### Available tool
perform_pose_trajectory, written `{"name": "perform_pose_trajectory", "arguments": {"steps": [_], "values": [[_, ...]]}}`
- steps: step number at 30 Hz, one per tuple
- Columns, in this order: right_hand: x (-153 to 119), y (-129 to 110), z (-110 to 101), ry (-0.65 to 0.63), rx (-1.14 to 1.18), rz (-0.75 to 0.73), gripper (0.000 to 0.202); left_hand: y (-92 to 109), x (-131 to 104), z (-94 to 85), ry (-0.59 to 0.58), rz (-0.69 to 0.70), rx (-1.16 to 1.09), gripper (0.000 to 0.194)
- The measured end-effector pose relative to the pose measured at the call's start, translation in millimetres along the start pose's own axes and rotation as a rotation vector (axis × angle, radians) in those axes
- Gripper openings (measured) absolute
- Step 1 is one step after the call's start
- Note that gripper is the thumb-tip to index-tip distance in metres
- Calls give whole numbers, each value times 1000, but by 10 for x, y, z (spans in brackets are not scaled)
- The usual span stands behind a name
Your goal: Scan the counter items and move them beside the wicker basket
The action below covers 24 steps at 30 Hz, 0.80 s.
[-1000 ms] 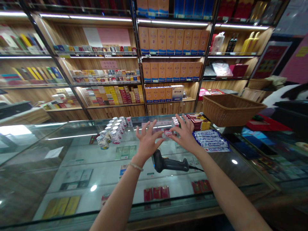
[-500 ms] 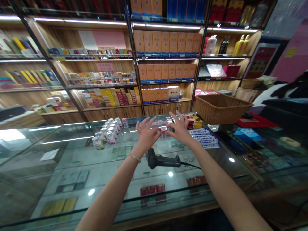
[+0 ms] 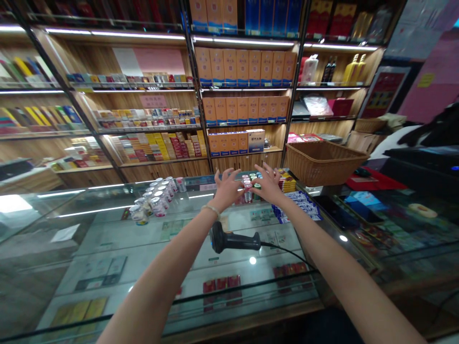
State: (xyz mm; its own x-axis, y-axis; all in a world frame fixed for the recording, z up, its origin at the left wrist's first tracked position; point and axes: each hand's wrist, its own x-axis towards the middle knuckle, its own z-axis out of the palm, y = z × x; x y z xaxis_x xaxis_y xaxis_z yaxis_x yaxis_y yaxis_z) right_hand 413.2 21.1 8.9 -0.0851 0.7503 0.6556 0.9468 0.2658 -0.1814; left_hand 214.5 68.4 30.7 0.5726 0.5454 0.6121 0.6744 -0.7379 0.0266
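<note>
My left hand (image 3: 228, 190) and my right hand (image 3: 268, 185) meet over the far part of the glass counter. Between their thumbs and index fingertips they pinch a small pink-capped bottle (image 3: 247, 197), upright at the counter top; its exact kind is too small to tell. The other fingers are raised and spread. Just behind it stand more small bottles (image 3: 246, 178) with pink, green and blue tops, partly covered by my right hand. Nearer to me, a black barcode scanner (image 3: 234, 240) lies on the glass, its cable running right under my right forearm.
Several white-lidded small jars (image 3: 158, 193) stand in rows at left, beside one pink-topped bottle (image 3: 180, 184). Blue-and-white sachets (image 3: 299, 206) lie right of my right hand, near stacked yellow-red packs (image 3: 288, 182). A wicker basket (image 3: 324, 165) and a dark phone (image 3: 335, 211) are farther right.
Both hands and the pinched bottle have moved slightly right, close to the row of coloured-top bottles. The view has shifted a little to the right.
</note>
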Motion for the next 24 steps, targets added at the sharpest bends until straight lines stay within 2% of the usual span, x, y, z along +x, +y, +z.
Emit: {"name": "perform_pose_trajectory", "arguments": {"steps": [3,9,14,24], "values": [[-27,51,94,-9,-1,-2,16,13,6,93,-15,-16,16,2],[-103,91,288,-36,-3,37,16,13,13,250,-124,-49,56,6],[-150,103,394,-67,-11,81,16,-15,-1,344,-142,-40,59,8],[-216,150,510,69,-101,32,18,-26,13,412,-122,-11,80,10]]}}
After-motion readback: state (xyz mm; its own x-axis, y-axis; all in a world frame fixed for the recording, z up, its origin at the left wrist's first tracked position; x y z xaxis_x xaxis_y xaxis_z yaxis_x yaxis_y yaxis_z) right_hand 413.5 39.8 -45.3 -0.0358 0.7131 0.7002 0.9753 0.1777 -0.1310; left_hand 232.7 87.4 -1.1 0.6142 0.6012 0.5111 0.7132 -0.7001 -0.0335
